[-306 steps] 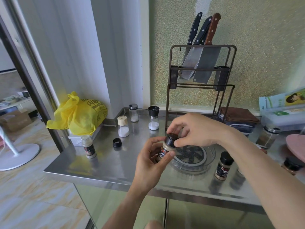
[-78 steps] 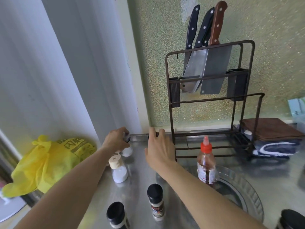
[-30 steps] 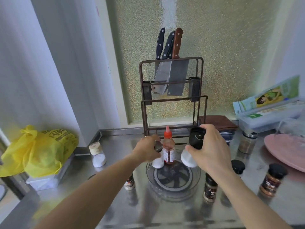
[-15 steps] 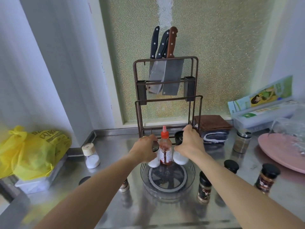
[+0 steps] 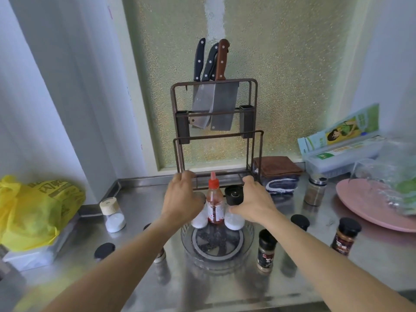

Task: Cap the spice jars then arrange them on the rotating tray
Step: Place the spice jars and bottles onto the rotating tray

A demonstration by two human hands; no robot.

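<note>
A: Now, tray contents, left to right?
B: Left hand (image 5: 181,202) wraps a white-filled jar (image 5: 199,220); red-capped bottle (image 5: 215,204); right hand (image 5: 253,204) pinches black-capped jar (image 5: 234,212). Both jars, airborne a second ago, stand on rotating tray (image 5: 247,238).
A: Remaining?
B: Several on counter.

Scene bright, I see daylight coming through frosted window (image 5: 258,86) behind knife rack (image 5: 215,122); glass glows yellow-green, with speckled grain. Steel worktop (image 5: 139,273) gives soft glare and blurred reflections of jars, no hard shadows. Knife rack partly backlit, dark against window. Wide-angle bending visible: wall lines at left lean, forearms stretch toward bottom corners. Plastic bag on pink plate (image 5: 378,206) at right edge smeared, unsharp. Centre reasonably sharp, lower left corner soft.
</note>
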